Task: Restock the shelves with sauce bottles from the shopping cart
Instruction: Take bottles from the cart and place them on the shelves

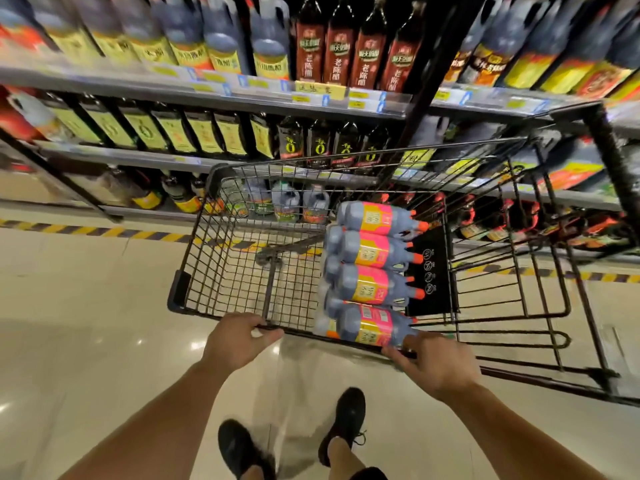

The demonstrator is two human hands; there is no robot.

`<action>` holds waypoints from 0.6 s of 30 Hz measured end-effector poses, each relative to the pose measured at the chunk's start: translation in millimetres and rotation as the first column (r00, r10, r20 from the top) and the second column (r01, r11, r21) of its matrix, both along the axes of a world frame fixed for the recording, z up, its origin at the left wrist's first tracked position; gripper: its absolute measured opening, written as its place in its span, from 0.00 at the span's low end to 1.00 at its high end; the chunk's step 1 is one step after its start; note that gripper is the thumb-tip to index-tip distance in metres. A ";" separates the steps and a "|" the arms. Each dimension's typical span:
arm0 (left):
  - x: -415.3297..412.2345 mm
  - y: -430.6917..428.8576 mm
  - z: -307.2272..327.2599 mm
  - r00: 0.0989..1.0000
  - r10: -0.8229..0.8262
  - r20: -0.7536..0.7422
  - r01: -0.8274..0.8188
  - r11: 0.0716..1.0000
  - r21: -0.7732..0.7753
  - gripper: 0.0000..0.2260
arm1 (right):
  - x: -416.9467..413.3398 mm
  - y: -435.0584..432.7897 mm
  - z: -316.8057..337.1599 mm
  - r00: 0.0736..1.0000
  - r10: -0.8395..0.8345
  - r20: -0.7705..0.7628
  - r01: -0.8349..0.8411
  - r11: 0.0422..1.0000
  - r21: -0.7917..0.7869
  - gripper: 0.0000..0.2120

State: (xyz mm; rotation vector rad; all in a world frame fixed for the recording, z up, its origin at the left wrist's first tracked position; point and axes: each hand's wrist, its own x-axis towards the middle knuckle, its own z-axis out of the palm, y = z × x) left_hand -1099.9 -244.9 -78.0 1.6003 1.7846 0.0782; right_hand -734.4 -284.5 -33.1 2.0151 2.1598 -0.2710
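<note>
Black cart rim gripped by left hand and right hand, fingers curled, arms extended.

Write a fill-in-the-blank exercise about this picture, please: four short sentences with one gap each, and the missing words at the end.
1. The bottles in the cart lie on their sides, and their caps are ____.
2. They lie on the person's ____ side of the cart.
3. The left hand and the right hand grip the cart's near rim; neither holds a ____.
4. The person's shoes are ____.

Missing words: orange; right; bottle; black.
</note>
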 end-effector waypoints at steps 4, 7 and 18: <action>-36.5 -3.2 -2.6 1.000 0.004 0.013 -0.004 1.000 0.021 0.21 | -35.4 -3.2 2.0 1.000 0.006 0.008 -0.006 1.000 -0.020 0.30; -64.6 -4.9 -2.4 0.999 0.003 0.049 -0.006 0.998 0.060 0.20 | -64.0 -2.0 4.9 1.000 0.011 -0.008 -0.012 1.000 -0.008 0.34; -175.4 3.3 -6.1 0.999 -0.033 -0.035 0.035 0.997 0.070 0.22 | -177.4 0.1 4.8 0.999 0.031 0.036 -0.031 0.999 -0.008 0.39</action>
